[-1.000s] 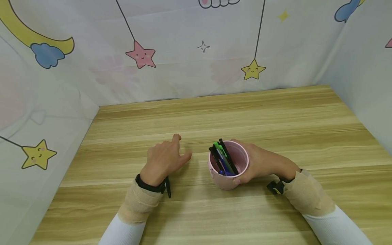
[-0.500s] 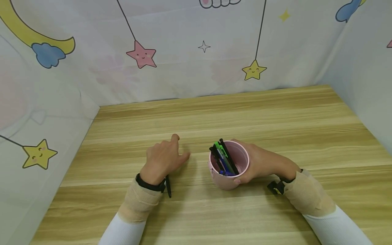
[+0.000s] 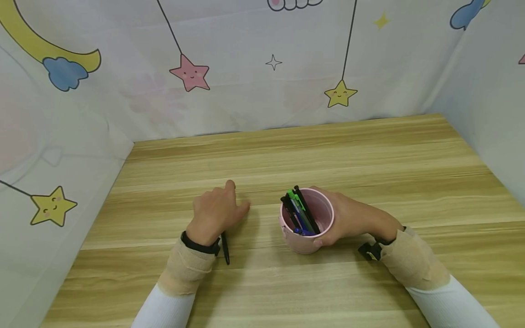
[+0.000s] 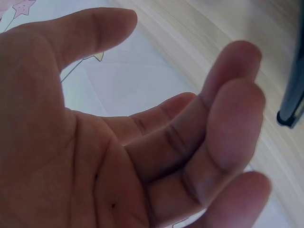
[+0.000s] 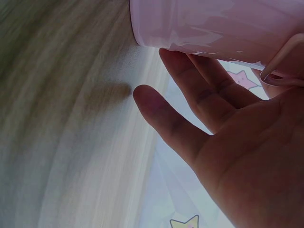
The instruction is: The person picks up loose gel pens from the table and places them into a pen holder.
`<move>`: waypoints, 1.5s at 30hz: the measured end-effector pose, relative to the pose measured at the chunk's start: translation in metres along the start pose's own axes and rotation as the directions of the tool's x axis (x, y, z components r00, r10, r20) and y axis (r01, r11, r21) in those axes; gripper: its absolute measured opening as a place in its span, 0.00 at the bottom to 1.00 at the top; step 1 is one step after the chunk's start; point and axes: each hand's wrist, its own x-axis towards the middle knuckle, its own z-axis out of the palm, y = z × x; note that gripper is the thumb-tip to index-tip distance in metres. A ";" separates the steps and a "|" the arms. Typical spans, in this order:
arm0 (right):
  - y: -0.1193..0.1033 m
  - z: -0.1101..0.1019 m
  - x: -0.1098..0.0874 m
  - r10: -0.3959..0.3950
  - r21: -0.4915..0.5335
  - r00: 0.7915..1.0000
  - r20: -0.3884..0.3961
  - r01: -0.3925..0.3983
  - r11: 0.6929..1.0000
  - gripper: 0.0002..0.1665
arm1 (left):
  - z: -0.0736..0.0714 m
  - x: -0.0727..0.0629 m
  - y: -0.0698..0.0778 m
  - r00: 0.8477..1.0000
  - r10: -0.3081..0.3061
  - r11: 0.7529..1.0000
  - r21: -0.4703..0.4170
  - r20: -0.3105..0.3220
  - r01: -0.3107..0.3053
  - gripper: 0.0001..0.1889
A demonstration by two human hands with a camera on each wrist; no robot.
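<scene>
A pink pen holder [image 3: 302,246], shaped like a small bucket, stands upright on the wooden table. Several pens [image 3: 301,212] lean inside it, black, green and blue. My right hand [image 3: 348,216] grips its right side, thumb at the near wall. The right wrist view shows some fingers against the pink wall [image 5: 204,28] and a metal handle [image 5: 280,61]. To the left, my left hand [image 3: 215,212] hovers over the table with loosely bent fingers and nothing in them. A black pen [image 3: 225,250] lies beside its wrist, partly hidden; its dark end [image 4: 290,99] shows in the left wrist view.
The wooden tabletop [image 3: 287,159] runs back to a white curtain [image 3: 246,100] printed with stars and a moon. White cloth walls [image 3: 488,114] close in both sides. Both wrists wear black straps [image 3: 198,246] over tan wraps.
My left hand has drifted slightly left, so more of the black pen beside it shows. My right hand and the pen holder have stayed in place.
</scene>
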 end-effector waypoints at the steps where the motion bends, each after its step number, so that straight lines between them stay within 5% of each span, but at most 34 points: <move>1: 0.000 0.000 0.000 -0.002 0.000 1.000 0.001 0.002 1.000 0.57 | 0.000 0.000 -0.001 1.000 -0.004 1.000 0.006 0.001 0.004 0.28; 25: 0.000 0.000 0.000 -0.012 -0.016 1.000 0.001 0.012 1.000 0.58 | 0.001 0.002 -0.010 0.997 -0.060 0.996 0.068 0.049 0.056 0.24; 35: -0.001 0.000 0.001 -0.008 0.009 1.000 0.006 0.008 1.000 0.58 | 0.004 0.004 -0.013 0.996 0.000 0.995 0.098 0.089 -0.008 0.08; 45: -0.001 0.000 0.000 -0.004 0.004 1.000 0.002 0.004 1.000 0.58 | 0.006 0.003 -0.013 0.997 0.034 0.993 0.112 0.068 -0.042 0.08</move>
